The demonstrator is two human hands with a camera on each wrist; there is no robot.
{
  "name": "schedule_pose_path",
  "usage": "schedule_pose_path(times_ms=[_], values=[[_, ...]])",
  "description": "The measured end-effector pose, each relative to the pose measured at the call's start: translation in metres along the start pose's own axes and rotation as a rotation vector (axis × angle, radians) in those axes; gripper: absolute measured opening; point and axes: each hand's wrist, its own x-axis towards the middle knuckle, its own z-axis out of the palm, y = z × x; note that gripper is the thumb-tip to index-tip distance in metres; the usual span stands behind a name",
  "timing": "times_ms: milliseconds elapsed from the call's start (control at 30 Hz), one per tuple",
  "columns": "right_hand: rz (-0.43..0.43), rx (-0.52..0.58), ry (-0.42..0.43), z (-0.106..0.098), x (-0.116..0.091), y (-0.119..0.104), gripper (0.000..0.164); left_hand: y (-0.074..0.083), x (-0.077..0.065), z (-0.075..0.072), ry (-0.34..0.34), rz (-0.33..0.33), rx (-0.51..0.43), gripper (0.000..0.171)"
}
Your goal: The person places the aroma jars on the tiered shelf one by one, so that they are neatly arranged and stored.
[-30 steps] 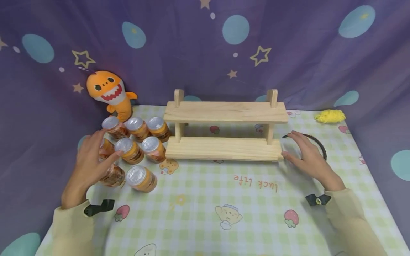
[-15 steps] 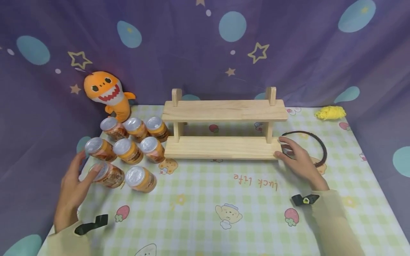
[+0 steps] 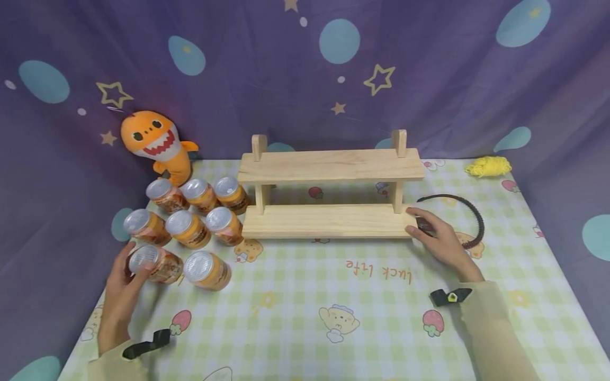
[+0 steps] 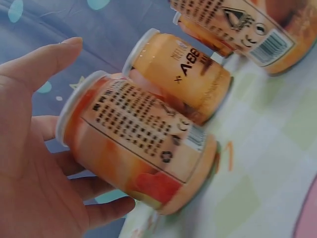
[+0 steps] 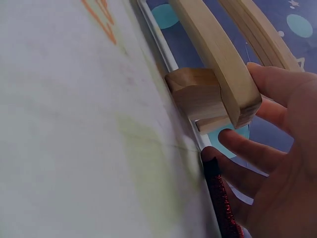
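Note:
My left hand (image 3: pixel 121 291) is around the front-left can (image 3: pixel 166 266), which has an orange printed label and a silvery lid. In the left wrist view its fingers (image 4: pixel 106 210) lie behind that can (image 4: pixel 138 144), and the thumb stands apart from the lid. My right hand (image 3: pixel 440 241) grips the right end of a two-tier wooden shelf (image 3: pixel 329 220). In the right wrist view the thumb lies on one side of the board end (image 5: pixel 242 99), and the index finger passes behind it.
Several similar cans (image 3: pixel 188 229) stand close together left of the shelf. An orange shark plush (image 3: pixel 159 140) leans at the back left. Right of the shelf lie a dark curved band (image 3: pixel 478 222) and a yellow yarn bundle (image 3: pixel 489 166). A patterned curtain (image 3: pixel 295 95) hangs behind.
My left hand has come down from the middle-left can to the front-left one. My right hand has moved left onto the shelf's end. The head view has shifted slightly.

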Motion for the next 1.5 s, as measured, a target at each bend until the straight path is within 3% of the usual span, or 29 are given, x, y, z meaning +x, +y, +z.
schedule_pose_path(times_ms=[200,467,767,1267,1500], values=[[0.026,0.038,0.001,0.002,0.0,0.003,0.047,-0.003,-0.001,0.008,0.047,0.006,-0.038,0.07],[0.018,0.104,0.01,0.005,-0.001,0.006,0.047,-0.01,0.001,0.015,0.147,-0.037,-0.295,0.071],[0.064,0.112,0.025,0.009,-0.002,0.01,0.048,-0.013,0.001,0.018,0.241,-0.021,-0.459,0.063],[0.095,0.086,0.034,0.01,-0.002,0.011,0.05,-0.01,-0.002,0.018,0.301,0.025,-0.59,0.063],[0.099,0.096,0.027,0.008,-0.001,0.008,0.049,0.006,-0.001,0.014,0.316,0.062,-0.705,0.065]])
